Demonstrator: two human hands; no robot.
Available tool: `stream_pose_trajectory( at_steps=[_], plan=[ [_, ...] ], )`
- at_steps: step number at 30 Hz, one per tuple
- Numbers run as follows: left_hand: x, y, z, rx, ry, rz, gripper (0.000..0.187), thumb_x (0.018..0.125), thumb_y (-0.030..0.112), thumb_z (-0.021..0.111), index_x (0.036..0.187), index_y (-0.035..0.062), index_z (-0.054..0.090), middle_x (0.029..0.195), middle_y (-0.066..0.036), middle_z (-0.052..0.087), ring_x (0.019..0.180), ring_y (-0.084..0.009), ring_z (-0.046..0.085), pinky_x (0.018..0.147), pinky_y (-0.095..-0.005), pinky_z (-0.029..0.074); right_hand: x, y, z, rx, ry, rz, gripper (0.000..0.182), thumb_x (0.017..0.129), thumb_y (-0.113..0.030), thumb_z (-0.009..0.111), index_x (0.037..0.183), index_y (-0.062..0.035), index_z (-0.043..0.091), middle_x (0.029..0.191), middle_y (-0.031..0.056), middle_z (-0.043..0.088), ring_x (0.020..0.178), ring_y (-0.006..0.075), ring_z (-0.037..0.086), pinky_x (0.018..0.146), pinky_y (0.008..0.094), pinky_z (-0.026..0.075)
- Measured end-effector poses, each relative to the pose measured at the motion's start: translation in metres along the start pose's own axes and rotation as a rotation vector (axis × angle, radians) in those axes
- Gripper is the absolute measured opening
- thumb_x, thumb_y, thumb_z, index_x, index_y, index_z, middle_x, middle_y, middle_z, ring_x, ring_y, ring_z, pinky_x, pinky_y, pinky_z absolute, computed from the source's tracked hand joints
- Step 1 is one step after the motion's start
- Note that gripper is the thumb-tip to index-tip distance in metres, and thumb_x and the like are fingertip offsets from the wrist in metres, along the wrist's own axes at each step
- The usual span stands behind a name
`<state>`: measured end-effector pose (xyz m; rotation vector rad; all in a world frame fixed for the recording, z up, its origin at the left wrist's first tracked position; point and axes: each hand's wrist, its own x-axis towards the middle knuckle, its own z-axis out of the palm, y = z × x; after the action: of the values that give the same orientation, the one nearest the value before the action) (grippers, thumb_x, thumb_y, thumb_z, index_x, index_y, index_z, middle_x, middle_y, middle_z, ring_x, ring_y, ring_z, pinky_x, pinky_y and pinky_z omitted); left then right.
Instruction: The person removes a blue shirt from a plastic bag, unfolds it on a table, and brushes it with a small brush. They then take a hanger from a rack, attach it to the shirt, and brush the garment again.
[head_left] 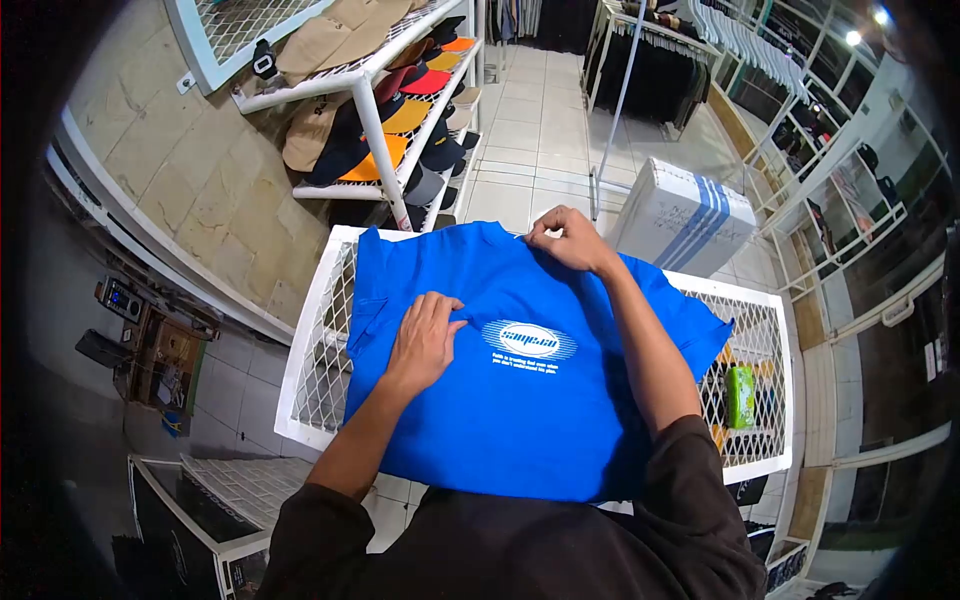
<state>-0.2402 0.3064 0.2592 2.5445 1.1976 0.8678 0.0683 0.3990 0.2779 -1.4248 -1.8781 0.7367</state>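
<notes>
A blue T-shirt (500, 430) with a white printed logo on its chest lies spread over a white mesh-topped table (310, 385). Its collar points away from me, and some folds run across the upper part. My left hand (425, 335) rests on the left side of the chest, palm down with the fingers stretched out. At the far edge, beside the neckline, my right hand (568, 240) pinches the shirt's fabric between thumb and fingers.
A green packet (740, 397) lies at the table's right side. Behind the table stands a large white parcel with blue stripes (690, 215). Shelves of caps (405, 115) rise at the left back. Clothes racks (650, 75) stand farther off.
</notes>
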Motion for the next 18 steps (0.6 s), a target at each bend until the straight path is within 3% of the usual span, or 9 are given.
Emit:
stream_pose_trajectory(
  at_steps=[2,3,5,7,11,14,18],
  plan=[
    [0.002,0.008,-0.007,0.007,0.041,0.000,0.029,0.087,0.010,0.074,0.112,0.0013,0.061,0.108,-0.016,0.060,0.103,-0.0345,0.058,0.090,-0.0431,0.046,0.008,-0.004,-0.007,-0.181,0.061,-0.160,0.020,0.084,-0.027,0.071,0.085,-0.0095,0.080,0.096,0.0159,0.073,0.099,0.0300,0.065,0.087,0.0394,0.053],
    [0.003,0.016,-0.013,0.046,0.114,0.065,0.030,0.087,0.014,0.074,0.112,0.0026,0.063,0.108,-0.015,0.060,0.103,-0.0329,0.058,0.089,-0.0428,0.046,0.009,-0.017,-0.014,-0.182,0.108,-0.139,0.018,0.082,-0.025,0.070,0.084,-0.0105,0.080,0.097,0.0172,0.073,0.102,0.0303,0.062,0.087,0.0408,0.052],
    [0.003,0.024,-0.013,0.087,0.195,0.134,0.030,0.087,0.019,0.075,0.111,0.0039,0.065,0.109,-0.013,0.061,0.102,-0.0313,0.058,0.088,-0.0425,0.046,0.010,-0.042,-0.028,0.044,0.147,-0.069,0.021,0.094,-0.023,0.065,0.095,-0.0040,0.073,0.092,0.0121,0.073,0.090,0.0221,0.065,0.081,0.0355,0.053],
    [-0.003,0.025,-0.003,-0.031,0.068,0.205,0.031,0.087,0.024,0.077,0.109,0.0050,0.067,0.107,-0.012,0.061,0.101,-0.0308,0.059,0.087,-0.0426,0.047,0.015,-0.062,-0.046,0.246,0.164,-0.044,0.025,0.103,-0.023,0.059,0.101,0.0011,0.065,0.088,0.0064,0.072,0.080,0.0151,0.066,0.076,0.0293,0.052],
    [-0.010,0.024,0.013,-0.040,-0.061,0.235,0.027,0.087,0.023,0.076,0.107,0.0063,0.069,0.103,-0.011,0.062,0.099,-0.0304,0.060,0.085,-0.0413,0.048,0.015,-0.112,-0.075,0.014,0.572,-0.207,0.025,0.101,-0.021,0.060,0.100,0.0022,0.069,0.078,0.0139,0.072,0.073,0.0179,0.068,0.070,0.0324,0.052],
    [-0.005,0.033,0.003,-0.022,-0.030,0.257,0.025,0.087,0.023,0.076,0.105,0.0058,0.069,0.101,-0.011,0.062,0.098,-0.0300,0.060,0.085,-0.0409,0.048,-0.002,-0.153,-0.083,-0.028,0.802,-0.320,0.024,0.101,-0.022,0.062,0.099,0.0012,0.070,0.078,0.0116,0.070,0.070,0.0165,0.066,0.067,0.0316,0.051],
    [-0.006,0.055,-0.025,-0.056,0.069,0.358,0.024,0.087,0.022,0.076,0.103,0.0046,0.070,0.098,-0.011,0.064,0.096,-0.0302,0.061,0.085,-0.0412,0.049,-0.035,-0.192,-0.083,-0.024,0.874,-0.530,0.016,0.099,-0.016,0.067,0.097,0.0001,0.070,0.077,0.0100,0.067,0.064,0.0124,0.061,0.060,0.0277,0.048]
  ],
)
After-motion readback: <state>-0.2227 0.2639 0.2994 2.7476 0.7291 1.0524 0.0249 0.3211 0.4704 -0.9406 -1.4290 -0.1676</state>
